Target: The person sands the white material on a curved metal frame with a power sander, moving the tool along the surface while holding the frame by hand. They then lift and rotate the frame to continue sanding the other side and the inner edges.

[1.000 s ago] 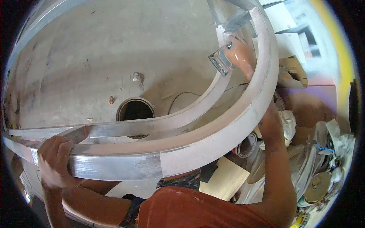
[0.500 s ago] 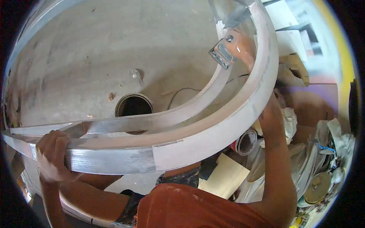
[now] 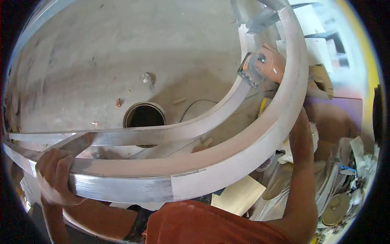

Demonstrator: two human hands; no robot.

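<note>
A large curved metal frame [image 3: 207, 179] spans the view, its bare metal shiny at the left and its bend coated in pale pinkish filler. My left hand [image 3: 55, 177] wraps around the outer rail at the left, near a crossbar [image 3: 73, 144]. My right forearm passes behind the outer rail on the right, and my right hand [image 3: 300, 118] is largely hidden there. It appears to hold an orange power sander [image 3: 270, 65], whose flat dark pad [image 3: 248, 71] faces left, close to the inner rail [image 3: 231, 103].
An open round can [image 3: 144, 116] stands on the concrete floor beyond the frame, with a cord [image 3: 195, 103] running near it. Small scraps lie about. At the right are a pale board [image 3: 239, 195], plastic sheeting [image 3: 276, 203], a cardboard box [image 3: 321, 79] and a round lid [image 3: 335, 209].
The frame has shifted slightly down and right in view, toward my body. The sander has moved right and down. My left hand keeps its grip on the rail.
</note>
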